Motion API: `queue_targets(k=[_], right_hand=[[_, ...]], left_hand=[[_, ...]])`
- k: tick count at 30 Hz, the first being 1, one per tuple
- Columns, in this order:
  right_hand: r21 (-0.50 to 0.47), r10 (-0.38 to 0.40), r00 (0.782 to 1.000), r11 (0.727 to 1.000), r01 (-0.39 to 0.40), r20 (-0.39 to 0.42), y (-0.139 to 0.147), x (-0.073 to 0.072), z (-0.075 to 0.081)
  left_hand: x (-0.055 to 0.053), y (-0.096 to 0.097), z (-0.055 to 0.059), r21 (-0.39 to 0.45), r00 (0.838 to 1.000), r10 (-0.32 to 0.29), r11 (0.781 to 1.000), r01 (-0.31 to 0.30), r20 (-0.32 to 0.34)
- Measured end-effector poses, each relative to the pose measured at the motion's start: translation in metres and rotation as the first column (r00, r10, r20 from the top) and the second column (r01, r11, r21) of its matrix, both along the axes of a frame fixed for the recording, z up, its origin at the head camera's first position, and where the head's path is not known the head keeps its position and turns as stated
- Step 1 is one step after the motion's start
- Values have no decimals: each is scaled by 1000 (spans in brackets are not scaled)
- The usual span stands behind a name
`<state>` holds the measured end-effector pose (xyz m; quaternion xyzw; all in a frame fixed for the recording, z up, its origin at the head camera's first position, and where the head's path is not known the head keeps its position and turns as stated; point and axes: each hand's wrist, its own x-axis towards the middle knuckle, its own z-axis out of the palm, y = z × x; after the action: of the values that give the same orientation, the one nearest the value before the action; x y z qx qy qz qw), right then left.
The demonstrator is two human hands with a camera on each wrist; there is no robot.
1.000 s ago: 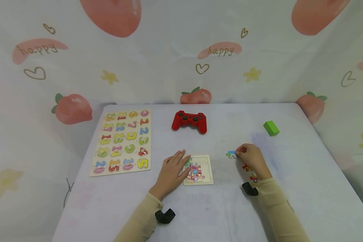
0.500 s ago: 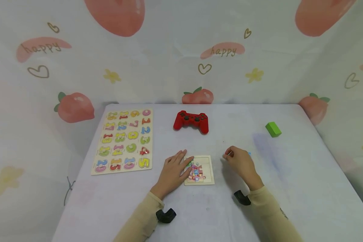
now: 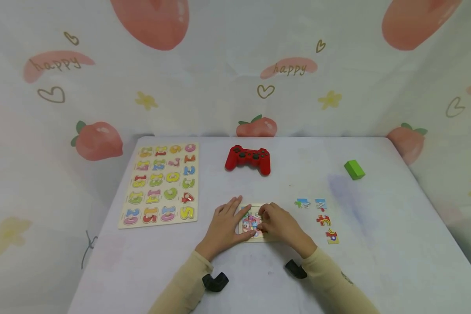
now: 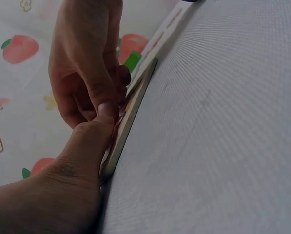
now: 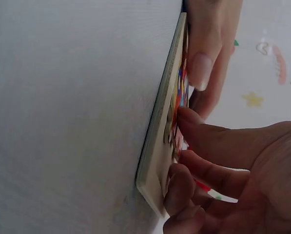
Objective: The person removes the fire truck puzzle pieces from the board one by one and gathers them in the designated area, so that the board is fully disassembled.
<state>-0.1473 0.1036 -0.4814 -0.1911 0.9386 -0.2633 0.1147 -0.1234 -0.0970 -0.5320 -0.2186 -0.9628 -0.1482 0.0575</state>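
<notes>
My left hand point(image 3: 223, 224) lies with fairly straight fingers over the left side of a small wooden jigsaw tray point(image 5: 152, 180). Its fingertips touch the pink and blue picture pieces point(image 3: 248, 223) set in the tray. From the right, my right hand point(image 3: 282, 224) reaches over the tray and hides its right half in the head view. In the right wrist view, the right thumb and forefinger pinch a pinkish jigsaw piece point(image 5: 178, 139) at the tray's surface. Loose on the cloth to the right lie a blue-green jigsaw piece point(image 3: 302, 203) and several others, including a red-yellow piece point(image 3: 332, 236).
A wooden number board point(image 3: 163, 186) lies at the left of the white-covered table. A red game controller point(image 3: 248, 158) sits at the back middle, and a green block point(image 3: 354, 169) at the back right. Behind hangs a peach-patterned cloth point(image 3: 204, 96).
My right hand has left the loose blue-green piece and moved left onto the tray, uncovering the loose pieces. The left hand stays on the tray, its thumb shifted slightly.
</notes>
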Motion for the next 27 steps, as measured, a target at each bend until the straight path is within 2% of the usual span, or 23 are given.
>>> queue_targets(k=[6,12,17,27], right_hand=[[-46,9,1000,999,-9,-2,-2,-2,-1],[-166,-35,992,985,54,118,1,-9,1],[-225,-21,980,972,66,196,4,-15,0],[-289,20,970,956,52,241,11,-23,-8]], left_hand=[[2,3,1,38,1000,22,999,-22,14],[1,5,1,14,996,47,999,-48,69],[1,4,0,14,995,47,999,-48,84],[1,5,1,33,996,39,999,-42,78]])
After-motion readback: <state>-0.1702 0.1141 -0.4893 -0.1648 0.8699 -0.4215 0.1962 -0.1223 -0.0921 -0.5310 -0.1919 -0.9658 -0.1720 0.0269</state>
